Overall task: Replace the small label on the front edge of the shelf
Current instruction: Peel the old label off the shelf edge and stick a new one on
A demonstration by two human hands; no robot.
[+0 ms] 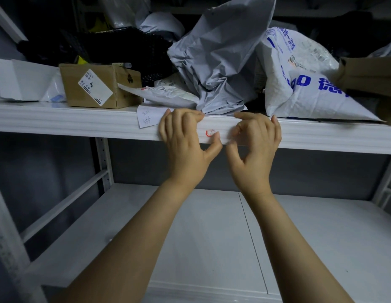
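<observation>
The left hand (185, 138) and the right hand (257, 143) are set with fingers curled against the front edge of the white metal shelf (81, 121). The left thumb (215, 142) is laid on the small white label with a red mark (210, 133), located between the two hands. Whether the label is pinched or only pressed cannot be determined. The label is judged thin, light, limp and easily torn; a lifted corner should be taken and peeled slowly. A handwritten white paper slip (147, 118) is found just beside the left hand. Above, a brown cardboard box (91, 88), a crumpled grey plastic mailer bag (216, 62) and a white blue-printed sack (304, 84) are stored; their contents are hidden.
</observation>
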